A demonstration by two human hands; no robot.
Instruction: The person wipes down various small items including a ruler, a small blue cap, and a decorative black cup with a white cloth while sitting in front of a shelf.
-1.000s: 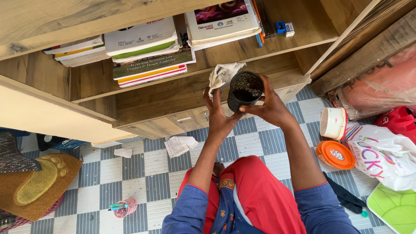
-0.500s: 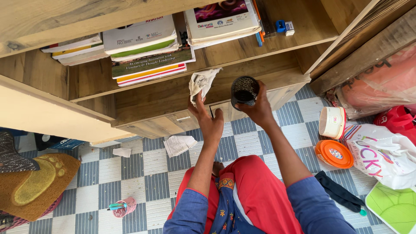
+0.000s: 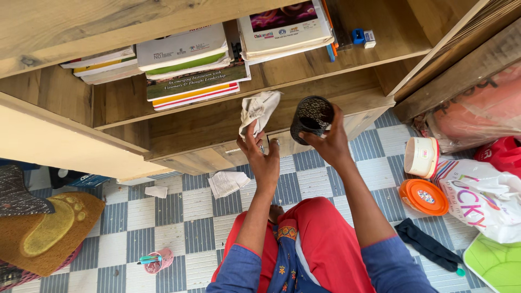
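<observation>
My right hand (image 3: 330,142) grips a black mesh cup (image 3: 310,117) by its side, its open mouth turned towards me, held just in front of the lower wooden shelf (image 3: 206,125). My left hand (image 3: 261,154) holds a crumpled whitish cloth (image 3: 258,109) between the fingertips, a short way left of the cup and apart from it. Both arms wear blue sleeves above red clothing.
Stacked books (image 3: 190,70) lie on the upper shelf. On the checked floor are a scrap of paper (image 3: 227,182), an orange lid (image 3: 424,196), a white tub (image 3: 423,156), printed bags (image 3: 477,195), a dark cloth (image 3: 429,245), a brown mat (image 3: 46,230) and a pink holder (image 3: 157,260).
My hands have drawn apart: the left hand with the cloth left the cup and moved left, while the right hand keeps the cup near the shelf.
</observation>
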